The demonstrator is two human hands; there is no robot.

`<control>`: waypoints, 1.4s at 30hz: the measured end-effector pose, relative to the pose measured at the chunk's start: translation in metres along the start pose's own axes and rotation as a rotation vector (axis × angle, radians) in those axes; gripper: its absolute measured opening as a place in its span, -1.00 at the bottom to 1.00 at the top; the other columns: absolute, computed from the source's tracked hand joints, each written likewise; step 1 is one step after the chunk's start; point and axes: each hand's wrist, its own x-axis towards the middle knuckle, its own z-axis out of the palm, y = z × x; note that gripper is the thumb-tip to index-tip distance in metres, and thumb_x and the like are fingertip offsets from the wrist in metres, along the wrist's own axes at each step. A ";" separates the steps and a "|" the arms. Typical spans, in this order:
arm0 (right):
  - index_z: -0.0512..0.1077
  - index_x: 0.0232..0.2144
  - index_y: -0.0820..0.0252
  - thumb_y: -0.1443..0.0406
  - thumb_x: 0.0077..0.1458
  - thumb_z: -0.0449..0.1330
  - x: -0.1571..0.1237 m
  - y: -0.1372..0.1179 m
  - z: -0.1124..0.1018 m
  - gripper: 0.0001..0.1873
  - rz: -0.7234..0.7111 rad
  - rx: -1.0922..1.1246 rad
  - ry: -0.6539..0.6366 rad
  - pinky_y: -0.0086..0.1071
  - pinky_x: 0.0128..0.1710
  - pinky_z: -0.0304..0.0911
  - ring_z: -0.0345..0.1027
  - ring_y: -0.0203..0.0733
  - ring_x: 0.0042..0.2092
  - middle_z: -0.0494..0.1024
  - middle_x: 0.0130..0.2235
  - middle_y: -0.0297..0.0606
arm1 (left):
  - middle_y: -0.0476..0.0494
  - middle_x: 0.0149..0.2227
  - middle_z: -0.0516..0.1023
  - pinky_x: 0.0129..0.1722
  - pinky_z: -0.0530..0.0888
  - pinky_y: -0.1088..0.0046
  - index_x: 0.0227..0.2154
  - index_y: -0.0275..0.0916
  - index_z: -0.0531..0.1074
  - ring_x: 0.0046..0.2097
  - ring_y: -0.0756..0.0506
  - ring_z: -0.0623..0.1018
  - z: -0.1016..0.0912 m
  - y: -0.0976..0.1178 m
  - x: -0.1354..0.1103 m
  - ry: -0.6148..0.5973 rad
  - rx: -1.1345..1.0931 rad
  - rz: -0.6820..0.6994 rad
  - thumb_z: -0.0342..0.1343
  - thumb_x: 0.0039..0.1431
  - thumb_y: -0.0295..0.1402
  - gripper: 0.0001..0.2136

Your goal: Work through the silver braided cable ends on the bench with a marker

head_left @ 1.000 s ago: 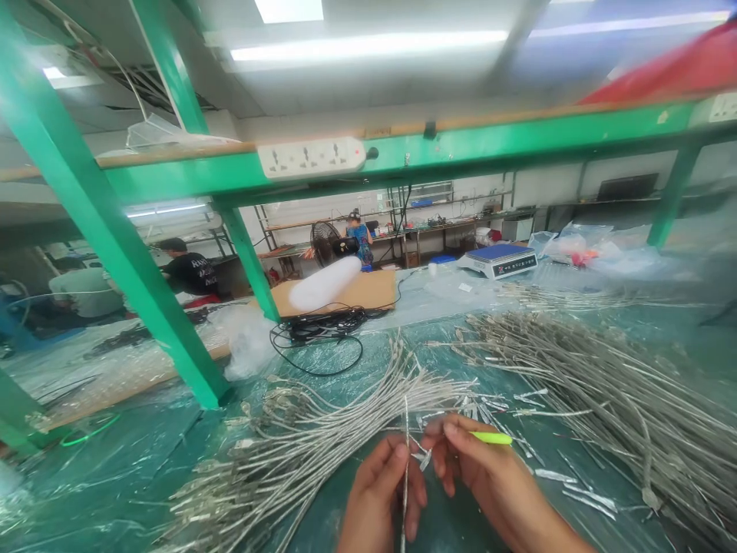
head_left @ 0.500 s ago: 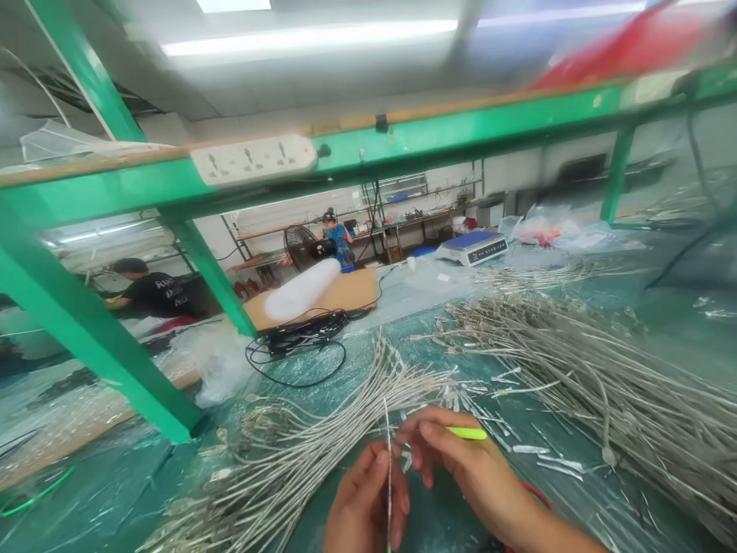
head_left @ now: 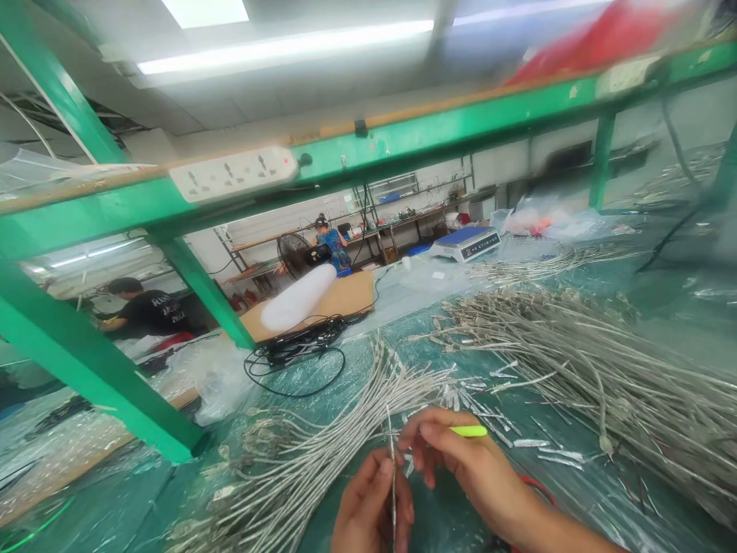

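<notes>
My left hand (head_left: 371,507) is pinched on a thin silver braided cable (head_left: 392,453) that stands upright between my hands. My right hand (head_left: 454,461) is closed round a yellow-green tool (head_left: 469,432) whose tip sticks out to the right, and its fingertips touch the cable near its upper end. Both hands hover low over the green bench covered with clear plastic film (head_left: 115,499). A fanned bundle of the same silver cables (head_left: 322,438) lies just left of my hands.
A bigger heap of silver cables (head_left: 599,369) fills the right of the bench, with cut silver scraps (head_left: 518,430) between. A green frame post (head_left: 97,369) stands left, a power strip (head_left: 233,173) on the beam. Black cord (head_left: 293,349), a scale (head_left: 466,242) and two people sit further back.
The view has drifted so the scene sits further left and the right cable heap shows more. My hands stay together on the cable, its tip slightly lower in the picture.
</notes>
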 end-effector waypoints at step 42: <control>0.46 -0.38 0.15 0.40 0.18 0.07 -0.012 0.001 0.001 -0.82 -0.375 -0.906 -0.013 -0.36 -0.32 0.29 0.41 -0.17 -0.33 0.49 -0.38 -0.24 | 0.09 -0.66 0.41 -0.74 0.09 0.65 -0.37 -0.23 0.36 -0.75 0.15 0.20 -0.002 0.002 -0.001 0.182 0.023 0.132 0.27 -0.01 -0.15 -0.71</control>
